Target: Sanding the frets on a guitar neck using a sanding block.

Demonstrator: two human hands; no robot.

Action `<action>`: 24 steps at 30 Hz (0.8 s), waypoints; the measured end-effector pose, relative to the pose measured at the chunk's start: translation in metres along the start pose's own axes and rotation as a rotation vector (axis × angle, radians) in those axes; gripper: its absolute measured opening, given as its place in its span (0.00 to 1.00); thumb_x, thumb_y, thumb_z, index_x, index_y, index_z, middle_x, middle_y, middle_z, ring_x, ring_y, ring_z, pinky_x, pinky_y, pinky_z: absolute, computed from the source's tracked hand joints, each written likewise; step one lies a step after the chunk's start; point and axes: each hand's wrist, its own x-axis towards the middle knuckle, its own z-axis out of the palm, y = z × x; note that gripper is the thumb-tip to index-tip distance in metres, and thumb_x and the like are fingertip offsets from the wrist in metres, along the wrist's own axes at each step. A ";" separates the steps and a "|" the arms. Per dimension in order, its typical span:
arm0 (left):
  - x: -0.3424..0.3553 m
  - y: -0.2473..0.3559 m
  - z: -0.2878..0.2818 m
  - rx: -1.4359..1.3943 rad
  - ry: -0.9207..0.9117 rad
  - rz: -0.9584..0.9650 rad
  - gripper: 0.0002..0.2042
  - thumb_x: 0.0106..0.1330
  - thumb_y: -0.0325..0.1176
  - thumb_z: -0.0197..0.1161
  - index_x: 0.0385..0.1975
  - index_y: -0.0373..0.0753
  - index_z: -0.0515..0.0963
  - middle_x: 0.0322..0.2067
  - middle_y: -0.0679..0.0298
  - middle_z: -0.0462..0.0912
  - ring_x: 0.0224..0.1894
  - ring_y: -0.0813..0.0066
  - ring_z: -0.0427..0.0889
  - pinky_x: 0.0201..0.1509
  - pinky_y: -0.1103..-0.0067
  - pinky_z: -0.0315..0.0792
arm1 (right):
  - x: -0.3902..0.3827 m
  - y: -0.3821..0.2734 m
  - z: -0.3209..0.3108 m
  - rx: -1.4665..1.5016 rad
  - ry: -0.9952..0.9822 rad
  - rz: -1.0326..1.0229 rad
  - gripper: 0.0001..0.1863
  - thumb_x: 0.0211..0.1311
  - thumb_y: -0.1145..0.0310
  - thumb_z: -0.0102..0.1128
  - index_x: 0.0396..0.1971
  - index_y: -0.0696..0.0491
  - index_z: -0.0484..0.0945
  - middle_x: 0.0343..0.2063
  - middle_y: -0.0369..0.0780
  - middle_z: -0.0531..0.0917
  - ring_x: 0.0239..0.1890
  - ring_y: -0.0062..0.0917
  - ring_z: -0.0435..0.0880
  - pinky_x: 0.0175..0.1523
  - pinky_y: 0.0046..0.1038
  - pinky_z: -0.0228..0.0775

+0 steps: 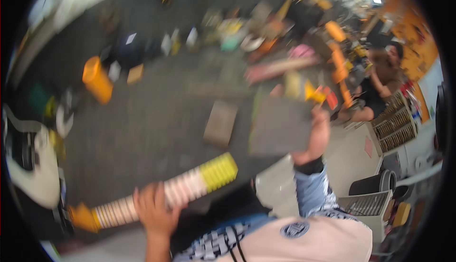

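Note:
My left hand [156,212] lies over a long row of striped flat pieces [183,186], its fingers curled across the top. The row is pale pink and white, with a yellow-green end [219,173] at the right and an orange piece [84,218] at the left. My right hand [317,136] grips a flat, grey, square-looking slab [280,125] by its right edge, above the dark table's right side. Motion smears the slab, and it hides part of that hand. A brownish-grey rectangular block [221,123] lies left of the slab.
An orange cylinder [98,79] and a small tan block [135,74] are on the dark table [156,100]. Blurred tools and parts crowd its far side. Orange bar-like tools [339,65] lie at the right, near a seated person [385,70]. A white machine [35,167] stands at left.

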 end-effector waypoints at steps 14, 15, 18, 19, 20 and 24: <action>-0.017 -0.020 0.008 -0.014 0.290 0.077 0.29 0.54 0.55 0.76 0.46 0.37 0.81 0.42 0.63 0.81 0.45 0.61 0.79 0.53 0.68 0.68 | -0.092 0.089 -0.016 -1.764 -0.369 -0.272 0.11 0.55 0.75 0.69 0.35 0.57 0.75 0.59 0.52 0.80 0.64 0.48 0.76 0.69 0.43 0.65; -0.016 -0.017 0.006 -0.020 0.284 0.082 0.29 0.54 0.55 0.76 0.46 0.37 0.81 0.42 0.62 0.81 0.46 0.61 0.79 0.54 0.67 0.68 | -0.088 0.085 -0.024 -1.874 -0.545 -0.272 0.12 0.55 0.74 0.69 0.36 0.56 0.74 0.63 0.51 0.78 0.68 0.51 0.72 0.70 0.49 0.61; -0.009 -0.015 0.003 -0.016 0.270 0.090 0.29 0.53 0.55 0.76 0.46 0.37 0.81 0.44 0.61 0.81 0.46 0.60 0.79 0.54 0.67 0.68 | -0.083 0.076 -0.023 -2.156 -0.628 0.104 0.19 0.54 0.70 0.70 0.43 0.51 0.70 0.71 0.48 0.70 0.77 0.59 0.55 0.73 0.64 0.48; -0.008 -0.015 0.002 -0.015 0.274 0.092 0.30 0.52 0.55 0.76 0.46 0.37 0.81 0.44 0.61 0.81 0.46 0.60 0.79 0.53 0.67 0.69 | -0.078 0.069 -0.017 -2.164 -0.765 0.129 0.21 0.53 0.68 0.71 0.45 0.49 0.70 0.72 0.46 0.69 0.78 0.60 0.51 0.73 0.66 0.47; -0.008 -0.014 -0.001 -0.010 0.257 0.082 0.30 0.52 0.55 0.76 0.46 0.37 0.81 0.44 0.61 0.81 0.46 0.60 0.79 0.53 0.67 0.69 | -0.073 0.061 -0.010 -2.160 -0.910 0.153 0.24 0.53 0.66 0.72 0.47 0.48 0.70 0.73 0.44 0.68 0.78 0.61 0.48 0.72 0.67 0.46; -0.001 -0.016 0.003 0.009 0.199 0.048 0.32 0.49 0.57 0.77 0.48 0.38 0.81 0.46 0.61 0.81 0.46 0.58 0.78 0.52 0.66 0.70 | -0.062 0.043 -0.007 -2.246 -1.123 0.251 0.39 0.38 0.63 0.81 0.55 0.43 0.70 0.75 0.42 0.64 0.79 0.56 0.49 0.77 0.59 0.42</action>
